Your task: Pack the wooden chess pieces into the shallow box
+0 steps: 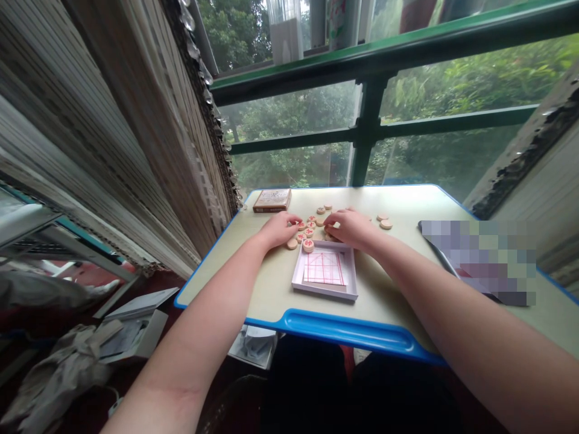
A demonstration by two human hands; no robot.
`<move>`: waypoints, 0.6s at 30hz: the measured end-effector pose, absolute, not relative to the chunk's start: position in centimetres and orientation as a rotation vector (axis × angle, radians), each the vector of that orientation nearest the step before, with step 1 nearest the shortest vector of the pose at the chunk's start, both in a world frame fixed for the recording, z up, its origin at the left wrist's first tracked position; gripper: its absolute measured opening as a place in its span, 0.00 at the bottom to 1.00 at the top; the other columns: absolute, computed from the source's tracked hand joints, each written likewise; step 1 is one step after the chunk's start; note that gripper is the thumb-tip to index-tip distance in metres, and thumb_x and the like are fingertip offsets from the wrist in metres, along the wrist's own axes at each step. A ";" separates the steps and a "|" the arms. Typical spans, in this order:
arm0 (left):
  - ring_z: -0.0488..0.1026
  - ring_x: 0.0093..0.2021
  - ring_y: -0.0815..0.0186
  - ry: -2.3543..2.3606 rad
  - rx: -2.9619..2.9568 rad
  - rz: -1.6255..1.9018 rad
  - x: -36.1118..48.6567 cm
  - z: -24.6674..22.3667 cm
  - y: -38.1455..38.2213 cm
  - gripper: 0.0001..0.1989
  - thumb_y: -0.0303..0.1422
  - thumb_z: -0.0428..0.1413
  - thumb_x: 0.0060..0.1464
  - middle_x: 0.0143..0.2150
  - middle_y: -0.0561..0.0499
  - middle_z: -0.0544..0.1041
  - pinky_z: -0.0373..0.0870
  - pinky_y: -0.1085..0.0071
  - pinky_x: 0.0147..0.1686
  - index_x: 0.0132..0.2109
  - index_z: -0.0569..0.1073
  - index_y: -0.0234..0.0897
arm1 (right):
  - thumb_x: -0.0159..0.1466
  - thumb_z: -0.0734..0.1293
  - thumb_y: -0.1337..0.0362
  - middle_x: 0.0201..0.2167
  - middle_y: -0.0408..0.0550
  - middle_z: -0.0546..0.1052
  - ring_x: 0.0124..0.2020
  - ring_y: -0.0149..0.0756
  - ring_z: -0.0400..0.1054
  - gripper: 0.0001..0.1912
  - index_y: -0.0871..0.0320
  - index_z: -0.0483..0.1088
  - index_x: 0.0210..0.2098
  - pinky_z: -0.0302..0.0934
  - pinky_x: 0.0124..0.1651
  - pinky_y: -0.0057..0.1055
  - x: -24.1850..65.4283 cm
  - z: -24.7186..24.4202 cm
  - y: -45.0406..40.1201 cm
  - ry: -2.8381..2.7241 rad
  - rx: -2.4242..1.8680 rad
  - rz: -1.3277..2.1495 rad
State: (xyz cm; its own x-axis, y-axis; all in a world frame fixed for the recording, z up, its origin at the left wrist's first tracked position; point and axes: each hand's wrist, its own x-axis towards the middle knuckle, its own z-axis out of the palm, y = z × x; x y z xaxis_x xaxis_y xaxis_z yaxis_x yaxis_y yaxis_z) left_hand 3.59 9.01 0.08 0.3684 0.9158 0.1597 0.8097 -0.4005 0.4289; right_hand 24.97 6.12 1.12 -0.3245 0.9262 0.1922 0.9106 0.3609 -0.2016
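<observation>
Several round wooden Chinese chess pieces (309,232) with red characters lie clustered on the table between my hands. On the left of the cluster is my left hand (279,231), fingers curved and apart, fingertips against or just beside the nearest pieces. My right hand (348,228) bends over the cluster's right side, thumb and fingers apart; pieces beneath it are partly hidden. One piece (308,246) rests at the back left corner of a shallow white box tray (324,294). Inside the tray lies a folded paper board (324,269) with red lines.
A brown box (272,201) sits at the table's back left. A few loose pieces (385,224) lie right of my right hand. A pixelated dark-edged object (479,262) is farther right. The table's blue front edge has a groove (348,331). Curtains and a window surround the table.
</observation>
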 end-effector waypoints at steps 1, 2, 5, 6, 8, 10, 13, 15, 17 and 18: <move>0.71 0.44 0.61 1.531 2.358 0.535 3.6 0.1 9.0 0.18 0.38 0.53 0.52 0.46 0.45 0.74 0.66 0.70 0.47 0.48 0.76 0.36 | 0.60 0.61 0.61 0.40 0.47 0.78 0.44 0.45 0.64 0.14 0.53 0.76 0.40 0.58 0.42 0.35 25.0 1.2 6.1 -2.354 -1.646 0.078; 0.71 0.44 0.62 1.529 2.364 0.518 3.6 0.2 9.0 0.18 0.38 0.53 0.52 0.46 0.45 0.74 0.66 0.70 0.48 0.49 0.76 0.36 | 0.60 0.61 0.61 0.40 0.47 0.78 0.44 0.45 0.64 0.14 0.54 0.76 0.39 0.58 0.42 0.35 24.9 1.3 6.0 -2.355 -1.658 0.074; 0.70 0.46 0.61 1.503 2.385 0.479 3.7 0.3 8.9 0.19 0.35 0.51 0.53 0.46 0.44 0.73 0.65 0.69 0.49 0.50 0.75 0.35 | 0.60 0.60 0.60 0.40 0.48 0.78 0.43 0.45 0.65 0.15 0.55 0.76 0.40 0.58 0.43 0.35 25.0 1.4 5.8 -2.374 -1.660 0.052; 0.69 0.47 0.61 1.496 2.390 0.478 3.7 0.3 8.9 0.18 0.33 0.50 0.53 0.47 0.44 0.73 0.64 0.69 0.51 0.50 0.75 0.34 | 0.61 0.60 0.60 0.40 0.49 0.78 0.43 0.44 0.65 0.15 0.55 0.76 0.40 0.58 0.43 0.35 25.0 1.4 5.8 -2.382 -1.659 0.038; 0.69 0.49 0.61 1.487 2.392 0.487 3.7 0.4 8.9 0.19 0.32 0.49 0.54 0.48 0.43 0.73 0.62 0.69 0.52 0.50 0.74 0.34 | 0.61 0.59 0.59 0.40 0.49 0.78 0.43 0.44 0.65 0.16 0.55 0.76 0.40 0.57 0.42 0.34 25.0 1.3 5.7 -2.393 -1.657 0.005; 0.69 0.49 0.60 1.486 2.383 0.483 3.6 0.3 8.9 0.19 0.34 0.49 0.55 0.48 0.43 0.73 0.63 0.68 0.52 0.51 0.74 0.34 | 0.61 0.59 0.59 0.40 0.49 0.78 0.43 0.44 0.65 0.16 0.55 0.76 0.40 0.57 0.41 0.34 25.1 1.3 5.7 -2.398 -1.649 -0.025; 0.70 0.46 0.59 1.487 2.379 0.476 3.6 0.3 9.0 0.21 0.40 0.50 0.55 0.47 0.43 0.73 0.65 0.67 0.49 0.51 0.74 0.35 | 0.62 0.58 0.60 0.38 0.49 0.78 0.39 0.40 0.67 0.16 0.56 0.76 0.37 0.56 0.43 0.33 25.0 1.7 5.4 -2.428 -1.534 -0.063; 0.70 0.45 0.60 1.483 2.381 0.493 3.5 0.3 9.0 0.20 0.41 0.50 0.54 0.46 0.44 0.73 0.65 0.68 0.48 0.50 0.75 0.36 | 0.62 0.59 0.59 0.36 0.49 0.78 0.38 0.39 0.67 0.16 0.56 0.77 0.35 0.56 0.42 0.32 24.8 2.3 4.9 -2.444 -1.435 -0.044; 0.70 0.44 0.61 1.475 2.382 0.501 3.5 0.3 9.0 0.20 0.41 0.51 0.54 0.45 0.45 0.74 0.66 0.69 0.46 0.48 0.75 0.36 | 0.60 0.61 0.58 0.35 0.48 0.78 0.38 0.39 0.67 0.14 0.55 0.77 0.34 0.57 0.39 0.31 24.4 3.0 4.4 -2.468 -1.391 0.051; 0.70 0.44 0.61 1.475 2.381 0.504 3.5 0.3 9.0 0.19 0.41 0.52 0.54 0.45 0.45 0.74 0.66 0.69 0.46 0.48 0.75 0.35 | 0.58 0.62 0.58 0.34 0.47 0.77 0.37 0.38 0.67 0.13 0.54 0.77 0.34 0.57 0.36 0.30 24.3 3.3 4.1 -2.492 -1.388 0.117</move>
State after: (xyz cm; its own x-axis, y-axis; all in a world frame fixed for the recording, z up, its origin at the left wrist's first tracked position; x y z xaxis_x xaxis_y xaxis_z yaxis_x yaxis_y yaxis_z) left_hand 3.53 9.02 0.27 0.4133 0.9000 0.1386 0.7968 -0.4311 0.4235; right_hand 24.28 4.13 3.26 -0.4962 0.8430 0.2078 0.8197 0.5338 -0.2078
